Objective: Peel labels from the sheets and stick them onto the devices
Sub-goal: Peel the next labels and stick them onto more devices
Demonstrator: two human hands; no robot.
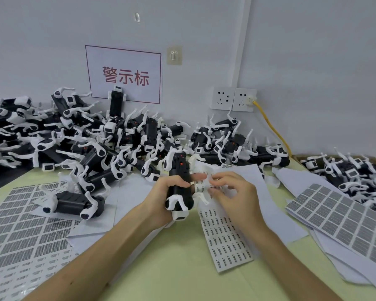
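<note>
Sheets of labels [24, 224] lay on the table [182, 268] at left, the left hand [163, 196] gripped a black-and-white device [179, 183] upright at centre, fingers curled round it, and the right hand [232, 192] pinched the upper end of a label strip [224, 235] just beside it.

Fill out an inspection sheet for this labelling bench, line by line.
Surface: pale green table, largely covered by paper.
Job's things: black-and-white device held upright; label strip running from the hands down onto the table; left label sheet and right label sheet lying flat.
Clutter: large device pile along the wall; smaller device pile at far right; loose white paper.
Grippers: left hand grips the device; right hand pinches the strip's upper end with its fingers.
Cables: yellow cable plugged into the wall socket.
Surroundings: white wall; red-lettered sign; adhesive hooks.
</note>
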